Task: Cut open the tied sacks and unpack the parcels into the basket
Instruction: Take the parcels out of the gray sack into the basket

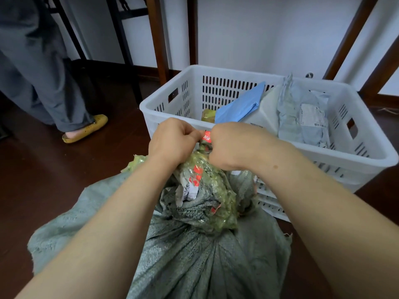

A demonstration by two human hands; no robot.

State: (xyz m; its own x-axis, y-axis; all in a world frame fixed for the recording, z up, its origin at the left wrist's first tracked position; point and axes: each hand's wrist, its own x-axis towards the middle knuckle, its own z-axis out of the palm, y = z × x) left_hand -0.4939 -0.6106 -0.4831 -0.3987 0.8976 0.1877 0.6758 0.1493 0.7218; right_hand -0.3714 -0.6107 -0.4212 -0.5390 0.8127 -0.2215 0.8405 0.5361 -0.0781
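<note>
Dark floor [43,180]: basket [226,71] holds parcels [302,117], hands [172,139] [233,145] grip sack [194,255].

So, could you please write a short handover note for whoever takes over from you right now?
Left hand: grips the top of the taped neck of the grey-green sack.
Right hand: grips the same taped neck, beside the left.
Basket: stands just beyond the sack, holding a blue parcel, grey parcels and a small yellow-green packet.
Done: some parcels are in the basket.
Left: this sack is tied shut; open the neck, then unpack it into the basket. No cutting tool is in view.
</note>
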